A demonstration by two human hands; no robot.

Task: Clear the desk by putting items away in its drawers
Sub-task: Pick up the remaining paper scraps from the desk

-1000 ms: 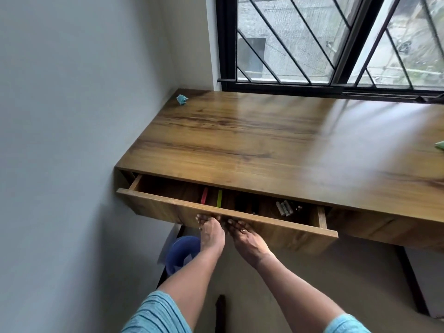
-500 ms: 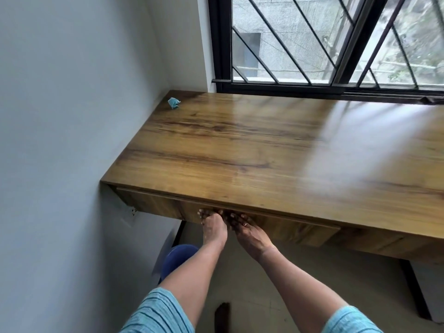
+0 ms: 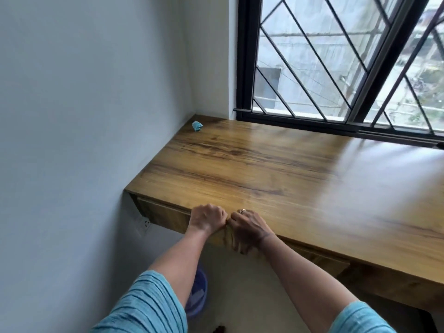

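Head view: left hand (image 3: 207, 218) and right hand (image 3: 248, 225) curled at desk (image 3: 288, 179) front edge.

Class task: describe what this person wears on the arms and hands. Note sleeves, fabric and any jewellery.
Both arms wear short light-blue sleeves with fine ribbed stripes, the left sleeve and the right sleeve; the forearms are bare. The right hand carries a ring; the left hand shows none.
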